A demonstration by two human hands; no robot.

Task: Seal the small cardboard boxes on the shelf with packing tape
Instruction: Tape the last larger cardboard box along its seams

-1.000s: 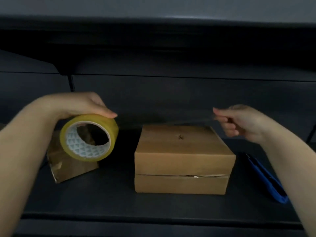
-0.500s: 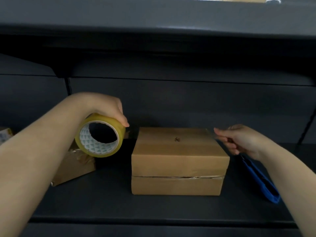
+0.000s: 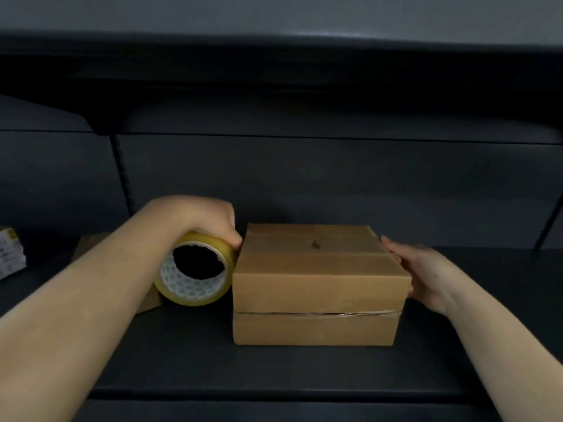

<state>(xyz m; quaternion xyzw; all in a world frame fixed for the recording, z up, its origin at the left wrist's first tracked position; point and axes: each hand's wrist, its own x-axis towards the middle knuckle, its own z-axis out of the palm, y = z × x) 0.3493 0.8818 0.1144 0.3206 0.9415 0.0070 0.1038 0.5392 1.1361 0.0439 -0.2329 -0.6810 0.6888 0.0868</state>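
moved: yellow packing tape roll (image 3: 195, 274) now against brown cardboard box (image 3: 316, 284) left side | left hand (image 3: 198, 219) curled round roll | right hand (image 3: 423, 271) fingers straight, pressing box right side | dark shelf (image 3: 274, 370), mid

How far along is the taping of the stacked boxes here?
Done: tape already shows along the seam between the two stacked boxes. In hand: the left hand holds the tape roll against their left side; the right hand presses the right side. Left: cutting the tape.
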